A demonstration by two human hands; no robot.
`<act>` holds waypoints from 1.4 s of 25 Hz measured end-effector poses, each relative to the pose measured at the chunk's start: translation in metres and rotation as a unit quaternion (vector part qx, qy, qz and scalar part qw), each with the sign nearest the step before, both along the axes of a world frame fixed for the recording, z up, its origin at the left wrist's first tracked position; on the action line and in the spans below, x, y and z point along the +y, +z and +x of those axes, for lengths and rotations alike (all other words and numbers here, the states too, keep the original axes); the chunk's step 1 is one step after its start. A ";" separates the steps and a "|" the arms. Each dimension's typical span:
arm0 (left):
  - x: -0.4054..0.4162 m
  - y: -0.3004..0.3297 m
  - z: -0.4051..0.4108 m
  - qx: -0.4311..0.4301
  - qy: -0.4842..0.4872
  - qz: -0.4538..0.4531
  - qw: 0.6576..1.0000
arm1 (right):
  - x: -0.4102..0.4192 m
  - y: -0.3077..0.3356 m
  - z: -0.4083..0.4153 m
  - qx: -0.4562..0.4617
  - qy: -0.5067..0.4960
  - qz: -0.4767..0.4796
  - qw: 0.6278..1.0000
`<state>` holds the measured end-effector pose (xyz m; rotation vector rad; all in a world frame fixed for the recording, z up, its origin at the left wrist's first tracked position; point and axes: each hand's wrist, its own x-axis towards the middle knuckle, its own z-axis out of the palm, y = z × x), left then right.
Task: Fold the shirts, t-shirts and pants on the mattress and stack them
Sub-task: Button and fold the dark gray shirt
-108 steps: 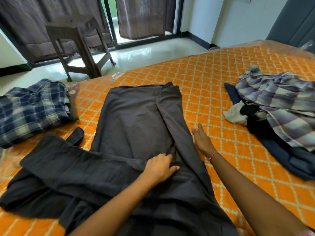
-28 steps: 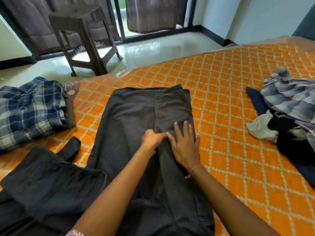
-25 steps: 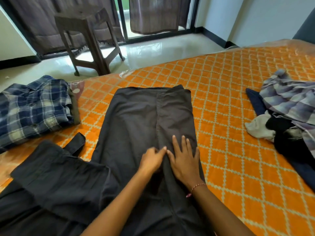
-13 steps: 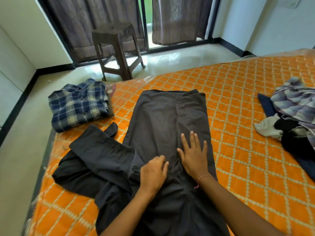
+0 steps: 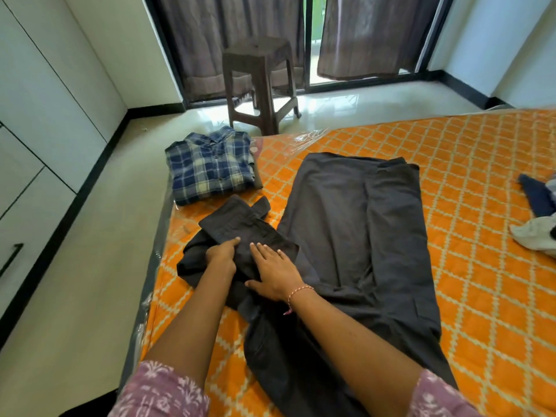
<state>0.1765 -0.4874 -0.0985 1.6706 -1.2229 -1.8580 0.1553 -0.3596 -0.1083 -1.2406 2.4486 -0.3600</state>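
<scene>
Dark grey pants (image 5: 355, 224) lie lengthwise on the orange mattress (image 5: 487, 266), waistband toward the far edge. One leg end is bunched and doubled over at the left, near the mattress edge. My left hand (image 5: 222, 254) sits on that bunched part with its fingers curled into the fabric. Just to its right, my right hand (image 5: 274, 267) presses flat on the same fold, fingers straight. A folded blue plaid shirt (image 5: 210, 167) rests at the mattress's far left corner.
Unfolded clothes (image 5: 537, 227), white and navy, poke in at the right edge. A brown plastic stool (image 5: 258, 82) stands on the floor beyond the mattress before curtained glass doors. White cupboards (image 5: 36, 115) line the left wall. The mattress's left edge drops to the floor.
Both hands have moved left, from the middle seam of the pants to the bunched leg end. My view has swung left, so most of the right-hand pile has left the frame.
</scene>
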 end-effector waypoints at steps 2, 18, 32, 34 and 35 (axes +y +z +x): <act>0.005 0.016 -0.006 0.022 -0.063 -0.082 0.994 | -0.012 0.004 0.004 -0.021 -0.032 -0.051 0.998; 0.107 0.067 -0.202 0.124 -0.330 0.111 0.929 | 0.136 0.070 -0.216 -0.536 -0.377 -0.485 0.579; 0.139 -0.030 -0.282 -0.007 -0.458 0.100 0.884 | 0.185 -0.057 -0.296 -0.412 -0.560 -0.410 0.591; 0.134 -0.026 -0.295 -0.039 -0.500 0.103 0.859 | 0.177 -0.050 -0.302 -0.393 -0.559 -0.411 0.603; 0.133 -0.023 -0.300 -0.057 -0.515 0.098 0.850 | 0.174 -0.044 -0.302 -0.402 -0.552 -0.413 0.603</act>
